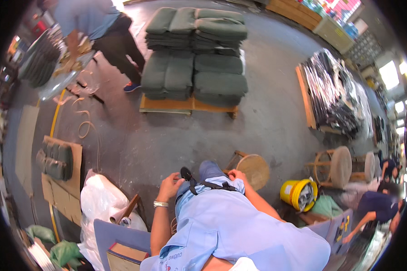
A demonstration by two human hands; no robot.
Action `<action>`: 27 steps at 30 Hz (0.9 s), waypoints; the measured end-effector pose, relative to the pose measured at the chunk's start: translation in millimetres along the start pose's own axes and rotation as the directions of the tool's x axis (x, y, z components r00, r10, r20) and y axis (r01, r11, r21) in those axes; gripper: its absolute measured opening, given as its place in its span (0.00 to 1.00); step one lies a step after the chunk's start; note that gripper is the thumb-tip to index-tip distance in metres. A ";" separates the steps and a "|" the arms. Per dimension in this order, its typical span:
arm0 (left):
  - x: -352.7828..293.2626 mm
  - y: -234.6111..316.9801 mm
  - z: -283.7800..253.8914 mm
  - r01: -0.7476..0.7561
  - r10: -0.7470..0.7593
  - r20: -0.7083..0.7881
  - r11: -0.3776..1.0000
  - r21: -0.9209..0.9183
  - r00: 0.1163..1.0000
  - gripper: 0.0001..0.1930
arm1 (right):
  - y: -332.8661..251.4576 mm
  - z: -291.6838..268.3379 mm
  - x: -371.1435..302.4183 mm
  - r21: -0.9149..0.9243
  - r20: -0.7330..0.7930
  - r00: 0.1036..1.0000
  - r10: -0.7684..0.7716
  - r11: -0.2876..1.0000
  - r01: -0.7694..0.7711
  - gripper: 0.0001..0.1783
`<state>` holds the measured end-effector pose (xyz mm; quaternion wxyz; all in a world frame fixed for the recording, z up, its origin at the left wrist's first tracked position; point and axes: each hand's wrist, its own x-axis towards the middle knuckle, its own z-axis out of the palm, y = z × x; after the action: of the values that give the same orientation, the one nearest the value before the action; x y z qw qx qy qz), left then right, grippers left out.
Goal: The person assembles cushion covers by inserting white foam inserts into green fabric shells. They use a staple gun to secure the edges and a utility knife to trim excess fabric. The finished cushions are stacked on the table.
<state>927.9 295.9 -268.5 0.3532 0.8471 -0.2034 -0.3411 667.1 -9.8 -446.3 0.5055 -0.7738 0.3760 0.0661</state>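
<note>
My left hand (169, 186) is at my left side, its fingers loosely bent and apart, with nothing visible in them. Close to its fingertips is a small black shoe-like object (186, 173), whose kind I cannot make out for certain. A black strap (217, 185) crosses the front of my light blue shirt (239, 217). My right hand (236, 175) rests by my right hip near the end of this strap. Its fingers are partly hidden, so whether they grip anything is unclear. Beside it stands a round wooden stool (254, 171).
Ahead, folded dark green pads (167, 74) are stacked on a wooden pallet (167, 106). A person (95, 27) bends over a table at far left. At right are a yellow bucket (294, 195), more stools (340, 167) and a wrapped pile (332, 95). White plastic (99, 196) lies at left.
</note>
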 end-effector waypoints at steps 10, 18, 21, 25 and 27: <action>129.4 -15.7 -9.2 -0.011 0.083 0.251 0.961 -0.277 0.964 0.20 | 10.5 -27.2 -24.4 0.463 -0.194 0.806 0.559 0.777 -0.427 0.08; 246.6 123.3 56.2 -0.412 0.249 0.667 0.906 0.095 0.702 0.22 | 13.1 32.2 -24.1 0.521 -0.138 0.658 0.740 0.619 -0.587 0.17; 292.0 183.9 88.0 -0.513 0.280 0.766 0.855 0.075 0.578 0.22 | 43.2 27.0 18.0 0.565 -0.253 0.611 0.750 0.627 -0.536 0.18; 356.4 260.3 146.7 -0.676 0.366 0.825 0.736 0.026 0.431 0.22 | 42.4 -33.8 46.5 0.546 -0.550 0.526 0.649 0.756 -0.362 0.13; 362.4 301.6 171.6 -0.659 0.338 0.849 0.752 0.015 0.405 0.20 | 33.7 -62.7 42.3 0.570 -0.624 0.450 0.639 0.766 -0.297 0.10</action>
<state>1020.9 -196.6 -292.4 0.1509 0.5404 -0.6446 -0.5193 657.8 -90.6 -461.4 0.3838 -0.4672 0.7663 -0.2173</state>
